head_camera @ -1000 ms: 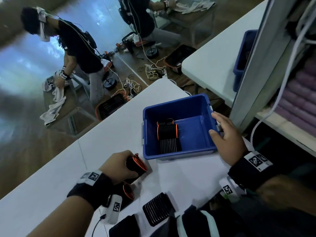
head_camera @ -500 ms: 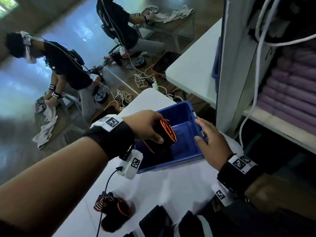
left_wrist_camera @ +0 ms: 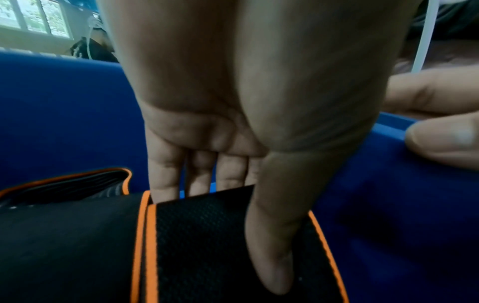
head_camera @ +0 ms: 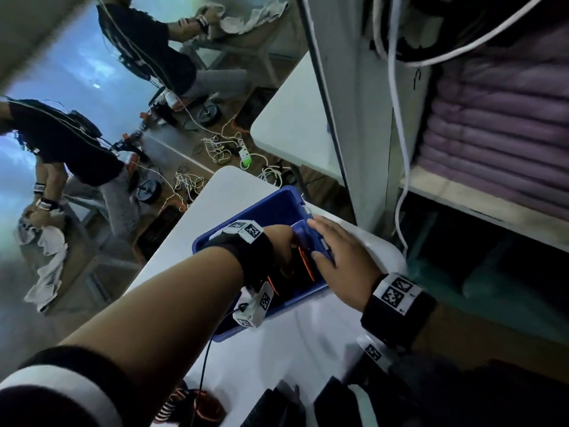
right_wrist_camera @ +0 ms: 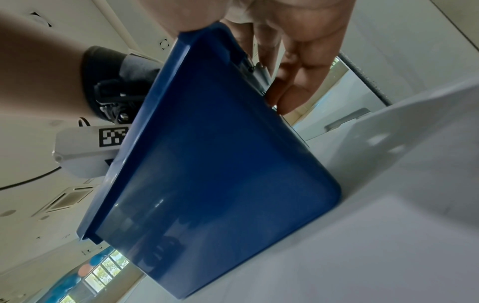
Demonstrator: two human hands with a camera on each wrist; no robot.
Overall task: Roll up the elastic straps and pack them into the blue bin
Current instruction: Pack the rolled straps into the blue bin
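The blue bin (head_camera: 249, 212) stands on the white table (head_camera: 277, 349). My left hand (head_camera: 289, 257) reaches down inside it and grips a rolled black strap with orange edges (left_wrist_camera: 207, 246), thumb on the near face and fingers behind. That roll stands right against another rolled strap (left_wrist_camera: 64, 235), with a third roll (left_wrist_camera: 77, 182) behind. My right hand (head_camera: 335, 257) holds the bin's right rim (right_wrist_camera: 181, 61), thumb (right_wrist_camera: 197, 16) on top and fingers (right_wrist_camera: 293, 82) down the outside by the handle. The left forearm hides most of the bin's floor in the head view.
Loose straps lie at the table's near edge: an orange-trimmed bundle (head_camera: 197, 408) and a black ribbed one (head_camera: 264, 408). A white shelf post (head_camera: 354, 118) with cables and folded purple cloth (head_camera: 498, 134) rises close on the right. Two people work beyond the table.
My left hand has carried the rolled strap from the table, over the bin's near edge and down inside beside the other rolls. The right hand stays on the right rim.
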